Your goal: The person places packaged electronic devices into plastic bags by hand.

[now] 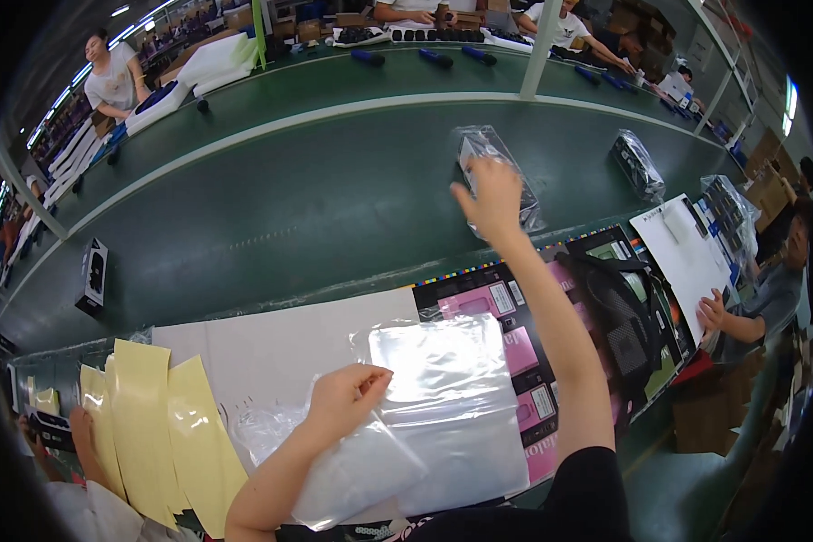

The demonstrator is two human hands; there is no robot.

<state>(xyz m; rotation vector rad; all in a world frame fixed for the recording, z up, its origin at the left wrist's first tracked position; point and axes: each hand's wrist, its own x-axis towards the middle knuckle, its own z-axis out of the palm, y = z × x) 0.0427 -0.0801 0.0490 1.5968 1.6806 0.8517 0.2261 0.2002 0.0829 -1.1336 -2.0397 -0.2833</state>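
My left hand (345, 399) is closed in a pinch on a clear plastic bag (357, 479), which hangs over the near work surface. Beside and beneath it lies a stack of flat clear plastic bags (461, 397). My right hand (499, 200) reaches out over the green conveyor belt (334, 194), thumb spread away from the fingers. Under that hand lies a dark box in a clear bag (526, 185). Whether the fingers press on it is hard to tell, but they do not wrap round it.
Another bagged dark box (639, 165) lies farther right on the belt; an unbagged box (92, 276) stands at left. Yellow sheets (167, 434) lie near left. A black mesh bag (628, 334) covers printed card at right. Co-workers' hands (712, 312) show at both sides.
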